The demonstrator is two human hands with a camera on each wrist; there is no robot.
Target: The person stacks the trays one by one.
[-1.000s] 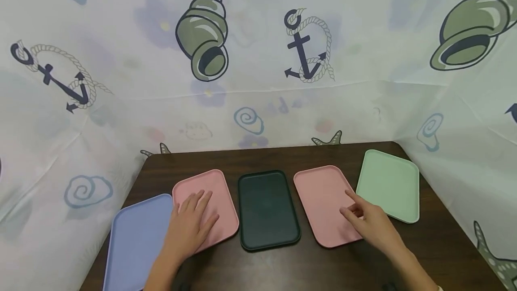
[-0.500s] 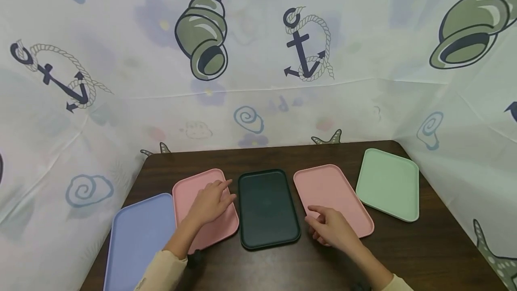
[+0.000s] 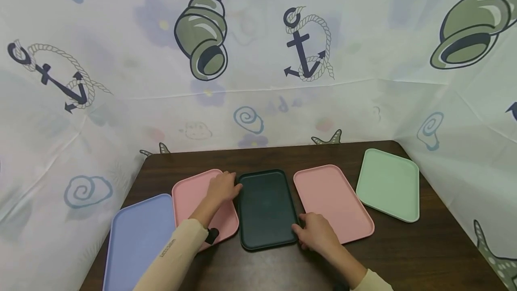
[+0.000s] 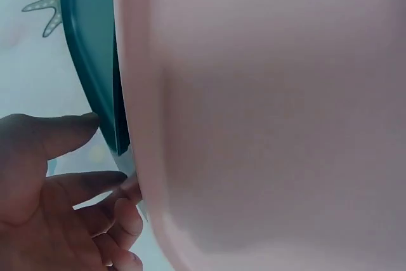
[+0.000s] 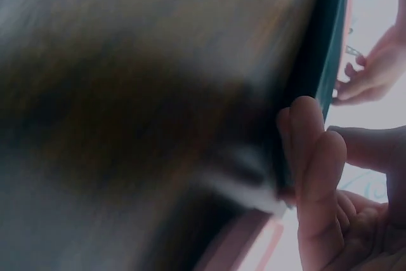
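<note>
A dark green rectangular tray (image 3: 267,208) lies flat on the table, between two pink trays. At its upper left corner is my left hand (image 3: 222,188), reaching across the left pink tray (image 3: 190,194). In the left wrist view, the thumb is straight at the green tray's rim, apart from the fingers, which are by the corner. My right hand (image 3: 317,232) is at the green tray's lower right edge, beside the right pink tray (image 3: 335,201). In the right wrist view its fingers are bent along the rim's outer side, thumb by the rim; whether they pinch it I cannot tell.
A blue tray (image 3: 139,232) lies at the far left, right up against the left pink one. To the right lies a light green tray (image 3: 388,185). The dark wooden table (image 3: 258,271) is bordered by a patterned white cloth (image 3: 258,71) at the back and sides.
The right hand has moved left from the right pink tray to the green tray's edge. From the left pink tray, the left hand has moved right to the green tray's corner. The trays stay put.
</note>
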